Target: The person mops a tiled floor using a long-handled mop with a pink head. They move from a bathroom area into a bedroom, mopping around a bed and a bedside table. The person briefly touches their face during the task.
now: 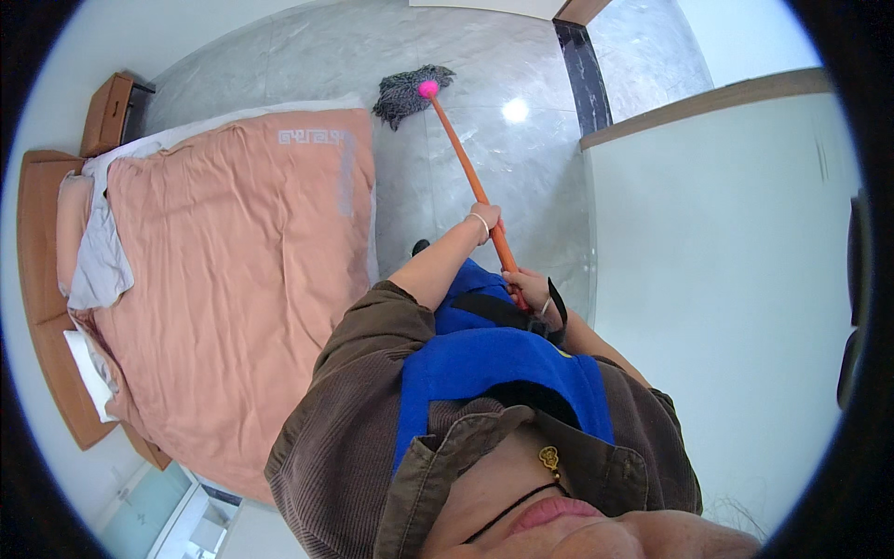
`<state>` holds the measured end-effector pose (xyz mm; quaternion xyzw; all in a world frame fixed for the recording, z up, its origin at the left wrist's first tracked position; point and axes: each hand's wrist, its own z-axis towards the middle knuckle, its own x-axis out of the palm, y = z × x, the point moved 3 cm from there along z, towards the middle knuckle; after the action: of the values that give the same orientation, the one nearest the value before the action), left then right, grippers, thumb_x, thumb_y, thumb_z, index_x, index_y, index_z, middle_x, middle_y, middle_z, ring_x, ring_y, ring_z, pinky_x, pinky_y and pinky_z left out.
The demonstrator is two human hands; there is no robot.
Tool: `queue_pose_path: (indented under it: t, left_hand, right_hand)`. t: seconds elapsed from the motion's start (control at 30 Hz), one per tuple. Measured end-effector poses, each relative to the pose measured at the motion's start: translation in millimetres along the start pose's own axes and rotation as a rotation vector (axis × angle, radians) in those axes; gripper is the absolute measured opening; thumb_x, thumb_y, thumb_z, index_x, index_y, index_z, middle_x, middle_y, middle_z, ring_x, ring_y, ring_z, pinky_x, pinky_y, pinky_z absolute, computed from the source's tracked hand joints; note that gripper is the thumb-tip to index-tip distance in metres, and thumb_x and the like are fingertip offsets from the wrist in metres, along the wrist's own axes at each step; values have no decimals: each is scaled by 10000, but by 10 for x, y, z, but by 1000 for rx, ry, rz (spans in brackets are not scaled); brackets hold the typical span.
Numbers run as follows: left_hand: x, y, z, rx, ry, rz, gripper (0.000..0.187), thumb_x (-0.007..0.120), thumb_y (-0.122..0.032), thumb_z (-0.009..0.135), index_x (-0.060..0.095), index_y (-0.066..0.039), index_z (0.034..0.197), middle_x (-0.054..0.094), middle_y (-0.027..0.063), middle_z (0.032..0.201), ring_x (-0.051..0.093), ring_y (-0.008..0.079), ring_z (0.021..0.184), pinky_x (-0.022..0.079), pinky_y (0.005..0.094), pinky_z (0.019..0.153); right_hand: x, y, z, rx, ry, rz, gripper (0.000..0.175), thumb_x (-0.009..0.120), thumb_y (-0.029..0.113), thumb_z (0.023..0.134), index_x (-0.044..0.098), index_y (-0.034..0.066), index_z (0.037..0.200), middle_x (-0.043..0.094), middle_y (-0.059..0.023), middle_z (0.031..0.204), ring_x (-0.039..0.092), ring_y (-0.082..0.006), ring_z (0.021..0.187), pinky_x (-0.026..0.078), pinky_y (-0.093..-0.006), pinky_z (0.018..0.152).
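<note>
Both of my hands grip the orange handle (462,154) of a mop. My left hand (487,215) is wrapped around the shaft farther down, with a light bracelet at its wrist. Closer to my body, my right hand (529,288) holds the handle near its upper end; a bracelet and a black strap are about that wrist. The shaft slants forward and a little left to a pink joint (428,89). Beyond it, the dark grey shaggy mop head (404,96) rests spread on the grey tiled floor (489,77), just past the bed's corner.
A bed with a peach duvet (230,230) stands to my left, its brown headboard (49,279) against the wall. Beside it is a brown nightstand (108,115). A white wall (712,230) runs along my right, up to a doorway with a dark marbled threshold (584,77).
</note>
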<state>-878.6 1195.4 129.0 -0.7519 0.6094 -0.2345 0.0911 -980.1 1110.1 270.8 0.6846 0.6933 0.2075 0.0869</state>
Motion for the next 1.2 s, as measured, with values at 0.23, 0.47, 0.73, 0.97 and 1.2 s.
queue_pose_path:
  t: [0.23, 0.47, 0.73, 0.97, 1.2]
  left_hand:
    - [-73, -558, 158, -7, -23, 41, 137, 428, -46, 707, 439, 36, 598, 468, 128, 510, 505, 250, 422, 427, 350, 386]
    - [-155, -1190, 629, 53, 40, 36, 168, 454, -66, 694, 451, 8, 543, 468, 126, 492, 508, 245, 421, 424, 359, 399]
    - [-23, -2189, 1129, 57, -99, 32, 124, 457, -47, 694, 468, -2, 579, 472, 108, 492, 511, 236, 436, 439, 335, 408]
    - [732, -2148, 1520, -61, -61, -295, 192, 482, 26, 631, 417, 41, 811, 475, 162, 609, 531, 299, 488, 476, 446, 421]
    - [1054, -1948, 1820, -252, -399, -166, 341, 528, -28, 668, 384, 44, 968, 517, 176, 803, 571, 296, 582, 473, 376, 407]
  right_hand:
    - [146, 472, 303, 60, 60, -33, 147, 497, 195, 767, 452, 91, 861, 422, 26, 567, 384, -64, 425, 333, -200, 374]
    - [204, 1284, 690, 27, 60, -479, 184, 508, 242, 739, 455, 74, 685, 451, 8, 554, 416, -94, 436, 338, -232, 385]
    - [76, 2343, 1203, -45, 126, -470, 218, 545, 244, 720, 486, 61, 617, 461, -6, 517, 434, -101, 416, 348, -240, 372]
    - [-795, 2689, 961, -31, 239, -294, 146, 509, 207, 750, 452, 77, 715, 423, 10, 519, 353, -84, 387, 304, -218, 338]
    - [-1532, 2852, -14, 26, -7, -478, 292, 521, 149, 704, 509, -19, 941, 485, -18, 630, 447, -115, 521, 393, -239, 493]
